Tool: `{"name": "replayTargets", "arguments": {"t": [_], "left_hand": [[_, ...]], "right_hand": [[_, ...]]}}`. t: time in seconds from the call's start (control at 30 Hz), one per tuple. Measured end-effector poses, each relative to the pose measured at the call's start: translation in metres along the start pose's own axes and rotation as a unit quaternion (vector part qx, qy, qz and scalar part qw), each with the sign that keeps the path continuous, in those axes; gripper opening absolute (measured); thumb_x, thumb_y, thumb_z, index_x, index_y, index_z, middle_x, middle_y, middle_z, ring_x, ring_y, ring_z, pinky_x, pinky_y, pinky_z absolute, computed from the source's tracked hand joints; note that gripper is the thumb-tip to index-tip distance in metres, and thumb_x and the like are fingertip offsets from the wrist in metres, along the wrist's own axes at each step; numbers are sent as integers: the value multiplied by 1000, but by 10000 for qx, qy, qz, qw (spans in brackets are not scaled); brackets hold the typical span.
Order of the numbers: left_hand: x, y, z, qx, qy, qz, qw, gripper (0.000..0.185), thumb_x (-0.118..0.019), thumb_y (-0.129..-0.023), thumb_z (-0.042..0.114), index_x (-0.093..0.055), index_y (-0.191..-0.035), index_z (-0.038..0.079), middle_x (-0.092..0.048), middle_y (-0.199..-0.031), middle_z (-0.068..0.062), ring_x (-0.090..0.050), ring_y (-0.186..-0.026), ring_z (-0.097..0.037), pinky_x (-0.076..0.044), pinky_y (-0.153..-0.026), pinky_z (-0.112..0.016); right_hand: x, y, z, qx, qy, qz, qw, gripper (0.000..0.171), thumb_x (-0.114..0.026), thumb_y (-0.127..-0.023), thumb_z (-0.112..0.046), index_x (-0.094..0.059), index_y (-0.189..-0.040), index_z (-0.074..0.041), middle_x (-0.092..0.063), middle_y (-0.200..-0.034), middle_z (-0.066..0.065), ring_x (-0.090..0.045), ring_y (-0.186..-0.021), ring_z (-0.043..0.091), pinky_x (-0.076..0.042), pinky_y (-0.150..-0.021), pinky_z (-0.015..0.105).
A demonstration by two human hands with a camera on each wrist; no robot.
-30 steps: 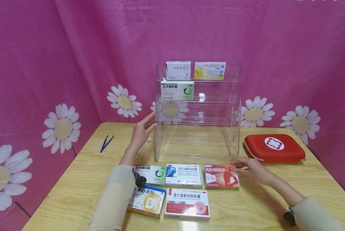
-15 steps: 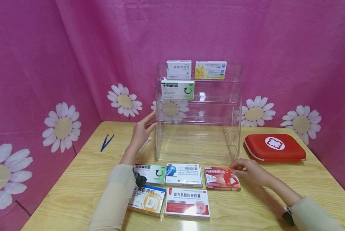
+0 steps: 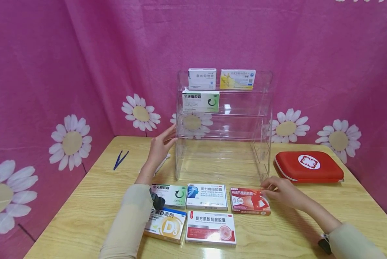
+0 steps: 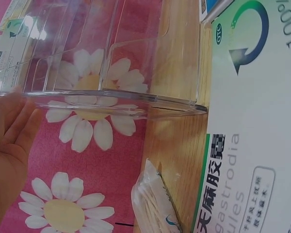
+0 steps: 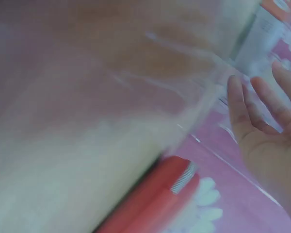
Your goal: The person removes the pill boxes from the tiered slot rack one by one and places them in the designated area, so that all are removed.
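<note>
In the head view, my left hand (image 3: 159, 149) rests its extended fingers against the left side of a clear tiered display stand (image 3: 224, 115). My right hand (image 3: 282, 194) pinches the far right corner of a red medicine box (image 3: 245, 205) in front of the stand; the box sits slightly askew. Beside it lie a white-and-blue medicine box (image 3: 209, 198) and a green-and-white one (image 3: 169, 196), partly behind my left sleeve. Nearer me are a vitamin D3 box (image 3: 165, 226) and a red-and-white capsule box (image 3: 209, 228). The right wrist view is heavily blurred on its left side.
The stand's upper tiers hold a white box (image 3: 202, 79), a yellow-and-white box (image 3: 237, 80) and another green-and-white box (image 3: 199, 101). Blue tweezers (image 3: 117, 164) and a bag of cotton swabs (image 4: 153, 204) lie left. A red zipped case (image 3: 329, 171) sits right.
The red medicine box has shifted slightly toward me and turned, showing more of its front side. My right hand has moved slightly with it. The left hand stays at the stand.
</note>
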State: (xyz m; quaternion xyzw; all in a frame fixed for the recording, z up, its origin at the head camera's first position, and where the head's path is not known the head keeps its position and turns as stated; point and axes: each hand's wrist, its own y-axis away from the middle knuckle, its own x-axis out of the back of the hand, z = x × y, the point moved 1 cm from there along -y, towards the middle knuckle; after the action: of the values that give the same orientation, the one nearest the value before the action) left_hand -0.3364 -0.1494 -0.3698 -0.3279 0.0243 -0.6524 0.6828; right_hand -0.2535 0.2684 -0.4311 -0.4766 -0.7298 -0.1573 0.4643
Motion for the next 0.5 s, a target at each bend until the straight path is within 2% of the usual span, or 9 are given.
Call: {"name": "replayTargets", "arguments": {"t": [0.17, 0.33, 0.5], "left_hand": [[0, 0, -1, -30, 82, 4, 10000, 51, -62, -94, 5, -50, -143, 10, -62, -135, -17, -63, -121, -31, -54, -103, -35], [2, 1, 3, 2, 141, 22, 9999, 51, -62, -93, 3, -50, -143, 9, -61, -134, -18, -63, -121, -32, -54, -103, -36], [0, 0, -4, -15, 68, 1, 10000, 52, -63, -93, 5, -50, -143, 11, -62, -134, -16, -64, -120, -30, -55, -102, -33]], "right_hand": [[20, -11, -16, 198, 196, 523, 9982, 12, -75, -84, -10, -71, -95, -7, -67, -82, -5, -55, -73, -5, -59, -63, 18], [38, -38, -34, 681, 474, 999, 9915, 18, -75, -83, -5, -70, -100, -5, -67, -84, -1, -57, -75, -5, -60, -64, 19], [52, -69, -50, 829, 401, 1202, 9885, 22, -72, -86, -3, -66, -107, -2, -64, -93, 10, -65, -82, 12, -62, -71, 24]]}}
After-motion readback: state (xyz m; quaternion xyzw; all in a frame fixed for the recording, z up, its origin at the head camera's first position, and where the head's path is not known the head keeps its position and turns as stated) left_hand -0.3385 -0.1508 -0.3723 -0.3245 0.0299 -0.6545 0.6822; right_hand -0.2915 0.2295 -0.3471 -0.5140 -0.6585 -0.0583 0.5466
